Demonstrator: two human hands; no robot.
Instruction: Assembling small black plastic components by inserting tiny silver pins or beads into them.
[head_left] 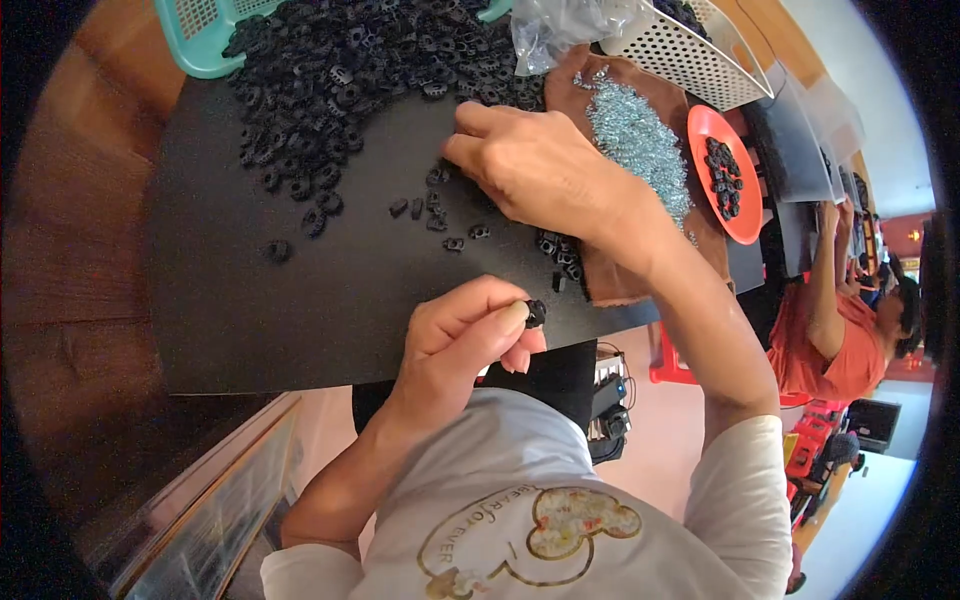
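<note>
Close to the table's near edge, my left hand (465,330) pinches a small black plastic part (536,314) between thumb and fingertips. Further out over the table is my right hand (535,165), its fingers curled and pointing left, with the tips beside a few small black pieces (438,176). Whatever those fingertips grip, if anything, is hidden. More small black pieces (435,215) lie loose between my hands. A group of them (560,250) sits under my right wrist by a brown cloth (615,285). Many small shiny silver metal pieces (635,130) are spread on the cloth.
A big heap of black plastic parts (340,80) covers the far table, beside a teal basket (190,45). A clear plastic bag (550,35), a white perforated basket (690,60) and a red plate (748,200) of black pieces are at far right. Another person (840,320) sits at right.
</note>
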